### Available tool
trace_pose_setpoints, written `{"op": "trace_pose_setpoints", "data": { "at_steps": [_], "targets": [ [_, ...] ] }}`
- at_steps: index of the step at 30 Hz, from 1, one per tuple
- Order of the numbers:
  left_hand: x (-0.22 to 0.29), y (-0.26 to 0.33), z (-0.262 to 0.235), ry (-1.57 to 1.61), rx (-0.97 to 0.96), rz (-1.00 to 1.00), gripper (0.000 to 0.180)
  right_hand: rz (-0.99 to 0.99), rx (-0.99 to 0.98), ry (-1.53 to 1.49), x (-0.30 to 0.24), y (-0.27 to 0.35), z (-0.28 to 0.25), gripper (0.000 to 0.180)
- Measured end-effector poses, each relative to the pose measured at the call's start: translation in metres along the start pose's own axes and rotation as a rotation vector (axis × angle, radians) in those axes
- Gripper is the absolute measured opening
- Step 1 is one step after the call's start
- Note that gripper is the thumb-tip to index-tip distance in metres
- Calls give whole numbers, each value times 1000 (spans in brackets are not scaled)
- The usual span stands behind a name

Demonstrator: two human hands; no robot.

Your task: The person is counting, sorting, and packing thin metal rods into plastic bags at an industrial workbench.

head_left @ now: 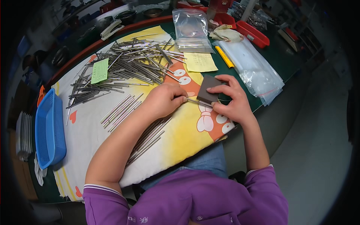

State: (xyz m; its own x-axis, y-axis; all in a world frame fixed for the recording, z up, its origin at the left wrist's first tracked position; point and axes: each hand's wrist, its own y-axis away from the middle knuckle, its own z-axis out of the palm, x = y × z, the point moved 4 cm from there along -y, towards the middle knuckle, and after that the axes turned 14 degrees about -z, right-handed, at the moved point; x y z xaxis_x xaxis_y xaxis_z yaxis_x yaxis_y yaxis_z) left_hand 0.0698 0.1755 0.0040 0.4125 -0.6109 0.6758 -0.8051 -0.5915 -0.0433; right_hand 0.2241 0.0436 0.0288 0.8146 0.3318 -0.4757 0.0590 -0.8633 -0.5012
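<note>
My left hand (164, 99) is closed around one end of a thin metal rod (198, 102). The rod's other end runs under a dark grey abrasive block (207, 88), which my right hand (232, 101) pinches by its edges. Both hands rest over a yellow and white printed cloth (183, 131). A large loose heap of metal rods (131, 63) lies behind my left hand. Two tidy rows of rods lie on the cloth, one (120, 110) left of my forearm and one (148, 138) under it.
A blue plastic basket (48, 129) stands at the left edge. A green slip (99, 70) lies on the heap and a yellow note (200, 62) lies beside it. Clear bags (191, 32) (255, 71), a yellow pen (224, 56) and red trays (255, 33) sit at the back right.
</note>
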Motion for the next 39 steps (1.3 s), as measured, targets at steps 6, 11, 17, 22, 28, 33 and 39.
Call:
{"op": "trace_pose_setpoints", "data": {
  "at_steps": [6, 11, 17, 22, 28, 33, 39],
  "targets": [
    [2, 0, 2, -54, 32, 24, 11, 52, -48, -155, -4, 4, 4, 37],
    [1, 0, 2, -70, 30, 39, 14, 29, 27, -320, -1, 5, -4, 36],
    [1, 0, 2, -52, 16, 36, 11, 93, 110, -20, 2, 2, -11, 37],
    [2, 1, 0, -31, 1, 12, 11, 84, 51, -72, 4, 2, -7, 36],
    [2, 1, 0, -36, 8, 27, 10, 71, 2, -118, -3, 3, -1, 36],
    [1, 1, 1, -22, 5, 28, 10, 26, 8, -229, -3, 4, 3, 35],
    [-2, 2, 1, -20, 20, 45, 11, 87, 122, -114, 1, 1, -3, 35]
  ]
}}
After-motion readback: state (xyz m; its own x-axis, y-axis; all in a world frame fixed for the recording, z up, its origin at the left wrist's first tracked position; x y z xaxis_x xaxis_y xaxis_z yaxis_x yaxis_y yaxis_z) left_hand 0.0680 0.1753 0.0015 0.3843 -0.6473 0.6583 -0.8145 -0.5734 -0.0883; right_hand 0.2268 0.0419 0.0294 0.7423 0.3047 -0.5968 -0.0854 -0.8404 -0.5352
